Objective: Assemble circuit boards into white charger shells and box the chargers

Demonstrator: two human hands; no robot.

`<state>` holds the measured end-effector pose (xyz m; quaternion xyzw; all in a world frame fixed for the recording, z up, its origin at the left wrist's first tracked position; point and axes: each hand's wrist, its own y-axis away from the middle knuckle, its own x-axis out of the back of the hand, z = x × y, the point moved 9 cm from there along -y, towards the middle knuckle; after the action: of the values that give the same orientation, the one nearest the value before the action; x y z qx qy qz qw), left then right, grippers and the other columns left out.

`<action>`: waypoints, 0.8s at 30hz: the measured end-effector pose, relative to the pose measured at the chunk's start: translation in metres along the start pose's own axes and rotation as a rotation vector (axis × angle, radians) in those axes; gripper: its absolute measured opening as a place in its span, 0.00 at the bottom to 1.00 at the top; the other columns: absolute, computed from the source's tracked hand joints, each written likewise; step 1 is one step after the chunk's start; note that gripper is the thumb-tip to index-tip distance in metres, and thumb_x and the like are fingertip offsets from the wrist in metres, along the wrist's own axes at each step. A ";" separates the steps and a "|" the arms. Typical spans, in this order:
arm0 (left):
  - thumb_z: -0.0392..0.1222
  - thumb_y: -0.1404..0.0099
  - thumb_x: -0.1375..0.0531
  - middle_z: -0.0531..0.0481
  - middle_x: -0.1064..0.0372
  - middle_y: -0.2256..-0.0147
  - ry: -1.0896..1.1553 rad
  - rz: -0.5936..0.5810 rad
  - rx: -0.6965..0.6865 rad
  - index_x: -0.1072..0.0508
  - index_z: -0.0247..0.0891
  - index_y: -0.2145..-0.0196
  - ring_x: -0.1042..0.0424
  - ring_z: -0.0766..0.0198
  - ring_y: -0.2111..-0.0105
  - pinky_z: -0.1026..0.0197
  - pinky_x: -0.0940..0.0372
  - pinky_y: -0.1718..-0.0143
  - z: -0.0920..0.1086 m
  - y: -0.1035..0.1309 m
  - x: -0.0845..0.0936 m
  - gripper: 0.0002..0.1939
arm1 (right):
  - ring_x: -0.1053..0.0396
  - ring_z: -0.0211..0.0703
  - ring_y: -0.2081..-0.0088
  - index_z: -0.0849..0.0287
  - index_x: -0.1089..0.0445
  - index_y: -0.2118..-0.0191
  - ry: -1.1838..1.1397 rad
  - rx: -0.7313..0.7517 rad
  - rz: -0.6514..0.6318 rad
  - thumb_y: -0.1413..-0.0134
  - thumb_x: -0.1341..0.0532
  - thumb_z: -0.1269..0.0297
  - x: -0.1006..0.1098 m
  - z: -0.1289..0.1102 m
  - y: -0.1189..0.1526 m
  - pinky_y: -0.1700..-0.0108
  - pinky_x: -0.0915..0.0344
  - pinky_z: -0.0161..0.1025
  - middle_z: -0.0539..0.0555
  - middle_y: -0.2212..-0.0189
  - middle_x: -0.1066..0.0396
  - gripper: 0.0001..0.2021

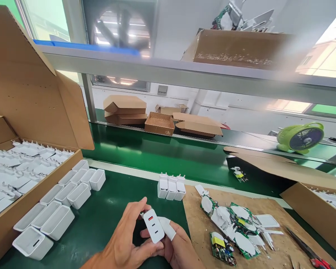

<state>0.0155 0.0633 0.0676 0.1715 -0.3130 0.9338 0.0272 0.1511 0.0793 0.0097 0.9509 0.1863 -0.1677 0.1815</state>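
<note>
A white plug-in charger (154,225) is held up between both hands, its port face toward me. That face shows one red port and two dark slots. My left hand (124,236) grips it from the left, thumb along the lower edge and fingers near the pin end. My right hand (182,246) closes on its right side, with a white finger cover (167,228) touching the charger. Beyond the hands, three white chargers (171,188) stand side by side with pins upward. Left of them, several open white housings (56,220) sit in rows on the green table (109,209).
An open carton (70,164) of white plug parts stands at left. At right, circuit boards (245,243) and pliers (306,246) lie on a brown board (194,213). Another carton (319,216) borders it. A green fan (301,138) and flat boxes (159,123) stand behind, below a shelf (168,74).
</note>
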 end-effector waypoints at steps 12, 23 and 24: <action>0.51 0.25 0.38 0.42 0.30 0.49 -0.053 0.030 -0.149 0.48 0.48 0.29 0.28 0.54 0.52 0.52 0.26 0.50 0.022 -0.014 0.007 0.34 | 0.22 0.57 0.56 0.55 0.22 0.54 -0.011 -0.001 -0.024 0.46 0.32 0.38 0.013 0.028 -0.017 0.50 0.27 0.52 0.59 0.62 0.20 0.25; 0.33 0.43 0.26 0.37 0.40 0.39 -0.290 -0.164 -0.175 0.46 0.53 0.27 0.31 0.42 0.43 0.41 0.26 0.45 0.000 -0.003 -0.014 0.53 | 0.23 0.56 0.50 0.51 0.26 0.49 0.913 0.410 0.310 0.43 0.32 0.54 0.032 -0.045 0.010 0.42 0.28 0.50 0.58 0.52 0.21 0.17; 0.33 0.43 0.26 0.37 0.41 0.37 -0.291 -0.185 -0.147 0.46 0.54 0.28 0.31 0.42 0.43 0.42 0.26 0.44 -0.004 -0.002 -0.015 0.52 | 0.23 0.56 0.51 0.51 0.27 0.48 0.972 0.442 0.351 0.42 0.33 0.56 0.033 -0.046 0.012 0.44 0.27 0.50 0.57 0.53 0.21 0.17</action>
<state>0.0292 0.0680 0.0606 0.3302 -0.3638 0.8673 0.0800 0.1963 0.0974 0.0410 0.9509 0.0482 0.2876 -0.1036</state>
